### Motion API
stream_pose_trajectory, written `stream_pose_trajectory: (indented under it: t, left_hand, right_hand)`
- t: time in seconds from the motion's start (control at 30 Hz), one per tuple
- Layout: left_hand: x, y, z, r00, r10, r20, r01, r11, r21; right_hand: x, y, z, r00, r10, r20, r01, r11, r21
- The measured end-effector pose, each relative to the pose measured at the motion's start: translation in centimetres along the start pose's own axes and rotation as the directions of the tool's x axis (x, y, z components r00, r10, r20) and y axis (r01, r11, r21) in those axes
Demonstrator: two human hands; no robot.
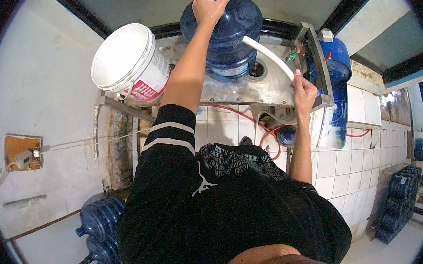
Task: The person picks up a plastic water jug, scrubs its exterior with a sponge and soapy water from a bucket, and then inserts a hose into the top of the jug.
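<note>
My left hand (209, 8) is closed around the base of the neck of a large blue plastic water jug (231, 30). The jug stands upright on a worn metal counter (223, 94), and a label shows low on its side. In my right hand (303, 92), near the counter's right end, is a white flexible hose (270, 56). The hose's free end points up and left, in front of the jug's right side. Just right of the jug's base, a round opening (256, 70) in the counter holds a dark fitting.
A white plastic bucket (127, 60) stands left of the jug. A metal frame (318, 64) and a blue drum (334, 55) are at the right. A red hose (232, 111) runs below the counter over white tiles. Several water jugs (103, 222) are stacked at lower left, more (399, 199) at right.
</note>
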State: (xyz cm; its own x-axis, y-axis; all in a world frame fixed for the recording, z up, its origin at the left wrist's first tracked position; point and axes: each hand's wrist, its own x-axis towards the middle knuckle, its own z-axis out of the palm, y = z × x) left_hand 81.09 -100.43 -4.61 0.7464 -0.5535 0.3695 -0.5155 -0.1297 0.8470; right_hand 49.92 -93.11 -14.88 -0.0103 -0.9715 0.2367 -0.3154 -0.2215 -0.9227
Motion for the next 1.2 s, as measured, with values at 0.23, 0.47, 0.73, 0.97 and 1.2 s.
stream_pose_trajectory:
  t: [0.23,0.47,0.73,0.97,1.2]
  left_hand:
    - [-0.2,-0.5,1.3,0.986,0.070,-0.149,-0.055,0.993,0.100]
    - [-1.0,-0.7,1.1,0.935,0.323,-0.148,-0.236,0.877,0.418]
    - [0.0,-1.0,-2.7,0.907,0.418,0.048,-0.384,0.775,0.501]
    - [0.5,0.5,-4.0,0.876,0.436,0.206,-0.472,0.863,0.181]
    - [0.0,0.5,-2.3,0.941,0.306,0.146,-0.315,0.948,0.046]
  right_hand:
    - [-0.8,-0.2,0.4,0.999,-0.021,0.035,0.021,1.000,-0.022]
    - [-1.3,-0.9,0.7,0.998,0.001,0.066,0.000,1.000,-0.013]
    - [-1.1,-1.8,1.4,0.996,-0.025,0.086,0.023,1.000,0.016]
    - [-1.5,-2.5,1.7,0.992,-0.026,0.125,0.021,0.999,0.039]
    - [-2.9,-2.5,1.0,0.994,0.015,0.106,-0.022,0.998,0.061]
